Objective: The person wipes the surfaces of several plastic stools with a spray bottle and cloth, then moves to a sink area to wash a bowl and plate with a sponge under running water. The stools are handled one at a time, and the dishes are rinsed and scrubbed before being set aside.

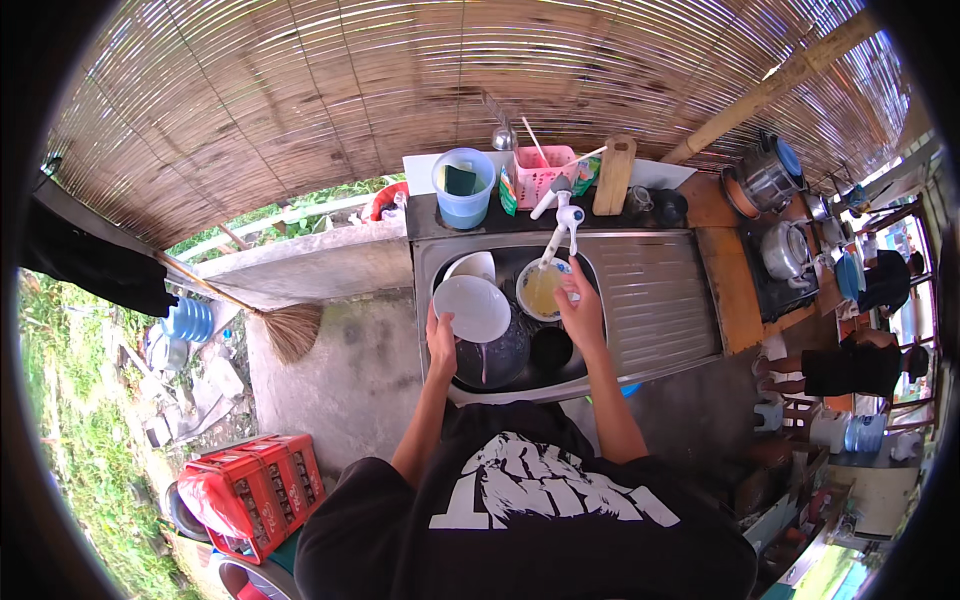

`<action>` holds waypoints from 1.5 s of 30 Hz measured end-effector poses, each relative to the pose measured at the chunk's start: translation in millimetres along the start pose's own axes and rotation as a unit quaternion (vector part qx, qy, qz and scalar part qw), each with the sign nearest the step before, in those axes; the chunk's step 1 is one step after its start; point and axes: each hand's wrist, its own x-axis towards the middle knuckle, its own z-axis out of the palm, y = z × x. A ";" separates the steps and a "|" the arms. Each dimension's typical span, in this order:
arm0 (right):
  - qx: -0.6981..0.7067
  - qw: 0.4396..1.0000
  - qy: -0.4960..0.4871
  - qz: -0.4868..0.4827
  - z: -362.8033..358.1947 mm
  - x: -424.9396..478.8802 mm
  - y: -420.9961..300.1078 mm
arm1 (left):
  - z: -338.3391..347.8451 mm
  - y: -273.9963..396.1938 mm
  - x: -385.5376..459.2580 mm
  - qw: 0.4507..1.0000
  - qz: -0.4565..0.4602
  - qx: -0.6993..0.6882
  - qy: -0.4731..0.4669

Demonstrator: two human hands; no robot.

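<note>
My left hand (442,337) grips the rim of a white bowl (472,309), tilted over the left part of the steel sink (604,330). My right hand (581,311) is raised with fingers apart, its index fingertip just below the lever of the white tap (561,225). Whether it touches the lever I cannot tell. Beneath the spout a bowl with a blue-patterned rim (529,306) holds yellowish liquid, partly hidden by my right hand. Another white dish (480,264) lies behind the held bowl. A dark round pan (495,364) and a black round vessel (551,347) rest in the basin.
Behind the sink stand a blue tub (463,202) with a sponge, a pink basket (536,191) of utensils and a wooden cutting board (613,180). A ribbed drainboard (660,292) adjoins the basin. Rightward are a kettle (785,251) and two people. A red crate (262,495) sits at lower left.
</note>
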 end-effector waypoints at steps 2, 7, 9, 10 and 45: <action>-0.008 0.997 -0.064 0.048 7.4 -19.4 2.0 | -0.6 7.5 -2.3 1.000 -0.009 0.009 0.014; 0.026 0.988 -0.149 0.042 36.1 -22.7 2.6 | -22.2 -2.8 2.3 0.999 0.020 0.027 0.035; 0.042 0.987 -0.155 0.007 48.2 -2.9 -2.8 | -31.7 -11.2 4.4 0.994 0.093 0.041 0.044; 0.045 0.988 -0.148 -0.015 55.8 12.9 -8.8 | -33.2 -3.6 -0.3 0.995 0.089 -0.009 0.036; -0.382 0.854 -0.343 -0.085 224.6 238.0 -22.3 | -25.9 92.1 68.0 0.999 0.039 0.036 0.005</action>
